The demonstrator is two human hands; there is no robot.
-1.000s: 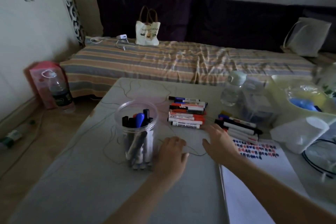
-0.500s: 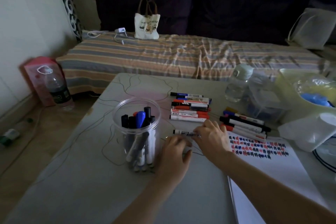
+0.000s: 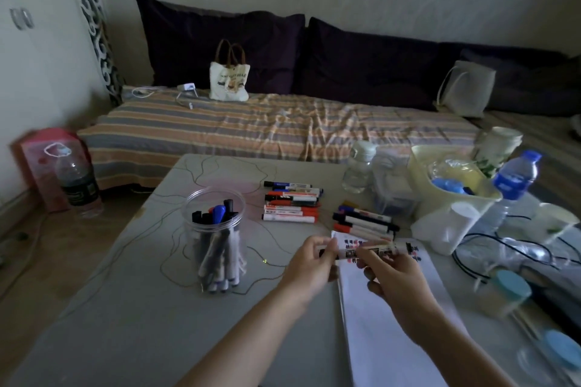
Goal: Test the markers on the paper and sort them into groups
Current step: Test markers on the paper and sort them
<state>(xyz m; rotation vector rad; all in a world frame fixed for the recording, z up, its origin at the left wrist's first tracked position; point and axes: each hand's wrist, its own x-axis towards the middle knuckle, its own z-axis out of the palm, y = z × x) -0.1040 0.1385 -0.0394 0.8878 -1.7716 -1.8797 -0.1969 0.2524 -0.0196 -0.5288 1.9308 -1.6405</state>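
Both hands hold one white marker [image 3: 361,252] level above the top of the paper [image 3: 386,320]. My left hand [image 3: 309,264] pinches its left end, where the cap is. My right hand [image 3: 393,273] grips the barrel. The paper bears rows of red and dark test marks near its far edge. A clear jar [image 3: 217,239] holding several markers stands to the left. One group of markers [image 3: 290,206] lies in a row beyond the hands. A second group [image 3: 364,221] lies beside the paper's far edge.
The grey table [image 3: 125,308] carries thin cables. At the right stand water bottles [image 3: 515,185], a yellow basin [image 3: 421,163], a white roll [image 3: 449,226] and blue-lidded jars [image 3: 506,292]. A striped sofa [image 3: 251,126] lies beyond the table.
My hands picked a marker off the table from the near edge of the left group and lifted it over the paper. The camera tilted up slightly.
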